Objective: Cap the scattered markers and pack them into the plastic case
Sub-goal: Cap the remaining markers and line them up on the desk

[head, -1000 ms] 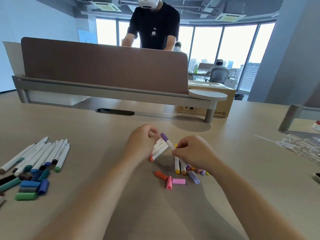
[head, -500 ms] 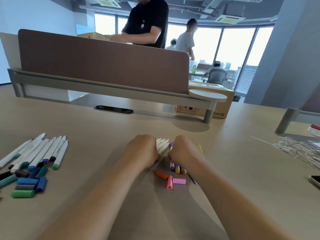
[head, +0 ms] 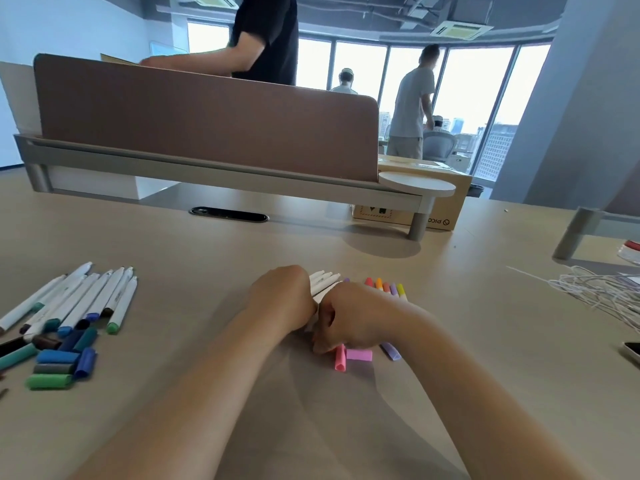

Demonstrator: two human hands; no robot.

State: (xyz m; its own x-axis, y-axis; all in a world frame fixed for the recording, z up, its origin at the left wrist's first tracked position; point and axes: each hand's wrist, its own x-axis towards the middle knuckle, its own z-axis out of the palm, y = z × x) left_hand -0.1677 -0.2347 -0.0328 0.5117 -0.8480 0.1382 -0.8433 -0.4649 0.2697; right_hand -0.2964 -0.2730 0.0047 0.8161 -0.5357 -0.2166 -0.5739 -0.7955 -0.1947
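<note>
While pressed side by side over the table [head: 502,306], gripped a bundle of white markers [head: 323,280] in the left hand [head: 284,301], blunt ends poking out past the knuckles. Curled the right hand [head: 356,318] over coloured markers [head: 384,287], bright ends showing beyond it; could not tell whether pinching them or merely resting. Had two pink caps [head: 358,355] and a purple cap [head: 391,351] lying just beside that hand. Had other markers [head: 79,299] and loose caps [head: 59,358] grouped well apart at far left.

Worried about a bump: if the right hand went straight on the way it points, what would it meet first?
Most likely the left hand, right against the right hand; the white markers that the left hand seems to grip lie just beyond, though depth is unclear.
</note>
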